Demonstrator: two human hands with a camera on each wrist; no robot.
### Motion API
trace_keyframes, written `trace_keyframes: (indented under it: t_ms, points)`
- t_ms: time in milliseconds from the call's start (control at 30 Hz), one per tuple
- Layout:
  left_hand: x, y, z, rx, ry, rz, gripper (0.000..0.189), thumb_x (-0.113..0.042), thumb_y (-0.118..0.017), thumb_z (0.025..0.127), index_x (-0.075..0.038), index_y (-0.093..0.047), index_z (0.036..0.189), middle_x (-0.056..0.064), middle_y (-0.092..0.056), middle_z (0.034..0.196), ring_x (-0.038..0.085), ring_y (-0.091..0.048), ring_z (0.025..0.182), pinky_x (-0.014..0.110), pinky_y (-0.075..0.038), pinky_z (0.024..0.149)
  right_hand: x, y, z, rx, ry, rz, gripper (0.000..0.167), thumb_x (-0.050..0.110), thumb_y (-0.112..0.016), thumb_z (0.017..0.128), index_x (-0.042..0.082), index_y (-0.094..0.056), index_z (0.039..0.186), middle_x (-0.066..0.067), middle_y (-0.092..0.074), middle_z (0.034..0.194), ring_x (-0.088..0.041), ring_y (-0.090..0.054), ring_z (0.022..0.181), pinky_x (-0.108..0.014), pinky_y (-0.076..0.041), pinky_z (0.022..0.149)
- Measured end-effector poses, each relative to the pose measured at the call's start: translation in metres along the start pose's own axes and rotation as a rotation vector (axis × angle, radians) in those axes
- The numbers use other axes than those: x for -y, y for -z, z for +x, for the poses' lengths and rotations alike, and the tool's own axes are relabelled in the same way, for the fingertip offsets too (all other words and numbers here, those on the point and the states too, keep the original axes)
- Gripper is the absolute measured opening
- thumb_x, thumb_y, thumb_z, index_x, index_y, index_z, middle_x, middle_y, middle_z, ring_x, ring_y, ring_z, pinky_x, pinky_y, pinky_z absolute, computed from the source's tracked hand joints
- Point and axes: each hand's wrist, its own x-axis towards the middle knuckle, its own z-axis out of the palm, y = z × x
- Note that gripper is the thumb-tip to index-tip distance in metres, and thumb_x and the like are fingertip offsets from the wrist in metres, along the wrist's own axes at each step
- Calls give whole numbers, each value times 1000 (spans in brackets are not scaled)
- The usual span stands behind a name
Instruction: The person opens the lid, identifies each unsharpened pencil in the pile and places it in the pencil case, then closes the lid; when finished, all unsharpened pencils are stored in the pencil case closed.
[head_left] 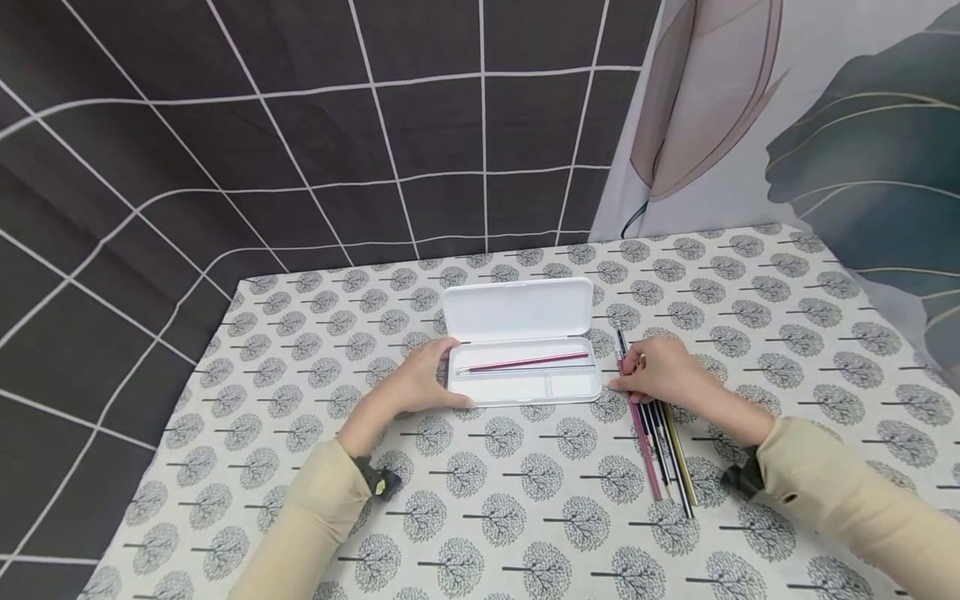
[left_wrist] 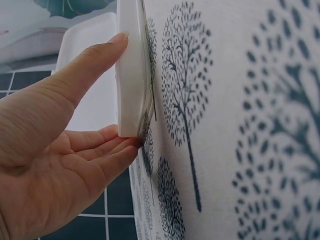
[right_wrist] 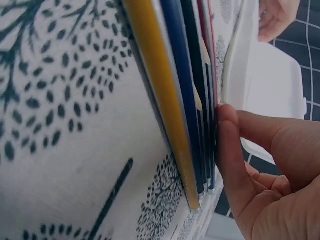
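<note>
A white pencil case (head_left: 510, 386) lies unfolded on the table, its lid (head_left: 517, 310) tipped back. One slim red pencil (head_left: 525, 362) lies in its rear compartment. My left hand (head_left: 420, 379) holds the case's left end, thumb at the front corner and fingers at the back; the left wrist view shows the thumb (left_wrist: 102, 55) against the case wall. To the right of the case, my right hand (head_left: 663, 371) is bent over a bunch of pencils (head_left: 660, 442). Its thumb and index fingertips touch the bunch's case-side edge; whether they pinch a pencil is unclear.
The bunch includes a pink pencil (head_left: 647, 454), dark ones and a yellow one (right_wrist: 160, 85), side by side. A tree-print cloth (head_left: 480, 517) covers the table. Behind it hang a dark grid-patterned curtain (head_left: 420, 125) and a leaf-patterned one (head_left: 720, 108).
</note>
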Motion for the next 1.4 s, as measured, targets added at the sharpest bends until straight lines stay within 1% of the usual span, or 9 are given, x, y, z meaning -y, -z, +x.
trace_keyframes:
  t_ms: [233,367,500,600,733,933,1100,1300,1400]
  points:
    - [-3,2,-1,9,32,-1,92,-37,-85,61,-7,-40,136,12,-48,133,29,-43,123,49,-34,105,2,-2,2,-22,16,-26,22,16,-75,76,-1,-60,78,-5,-63,60,-13,-61,49,-27,-53,49]
    - [-4,2,-2,14,36,-6,92,-37,-85,62,-7,-40,136,13,-48,133,30,-43,122,49,-34,105,2,-1,3,-33,28,-42,19,12,-73,77,-2,-61,77,-5,-63,60,-12,-61,49,-26,-53,49]
    - [-4,2,-2,3,21,-2,92,-37,-85,61,-6,-41,136,13,-49,131,30,-45,121,49,-36,104,3,0,4,-46,47,-79,17,12,-73,76,-1,-63,74,-4,-63,57,-12,-60,48,-26,-51,47]
    - [-2,2,-2,-3,20,-5,91,-36,-85,61,-6,-41,135,13,-50,130,29,-46,120,48,-36,104,4,1,6,-22,59,-107,16,13,-73,77,2,-64,69,-1,-62,55,-12,-59,47,-26,-50,47]
    - [-2,2,-1,-9,18,-22,90,-36,-86,61,-6,-42,134,12,-51,128,28,-47,117,48,-37,103,5,2,7,7,62,-106,17,13,-72,78,4,-64,65,-1,-61,52,-13,-59,46,-26,-52,47]
    - [-1,0,-1,-9,4,-26,90,-37,-86,60,-7,-43,133,10,-52,128,27,-47,119,48,-36,103,4,1,6,13,40,-70,19,12,-74,76,0,-59,73,-3,-61,55,-12,-60,46,-27,-53,48]
    - [0,-1,0,-11,2,-26,90,-37,-86,60,-7,-43,133,10,-52,128,27,-47,119,48,-37,103,3,2,7,21,14,-43,21,11,-74,76,-3,-59,79,-6,-63,60,-11,-61,47,-27,-54,49]
    - [0,0,0,-11,3,-9,91,-38,-86,60,-6,-43,134,11,-52,128,27,-48,117,46,-38,103,3,5,9,59,26,-75,16,14,-73,77,1,-66,70,-2,-62,53,-12,-61,47,-27,-54,49]
    - [0,0,0,-12,-3,-9,91,-37,-86,60,-5,-43,133,11,-52,127,27,-49,116,46,-39,102,4,6,10,74,39,-97,16,13,-72,78,3,-67,66,-1,-62,51,-13,-60,46,-27,-54,51]
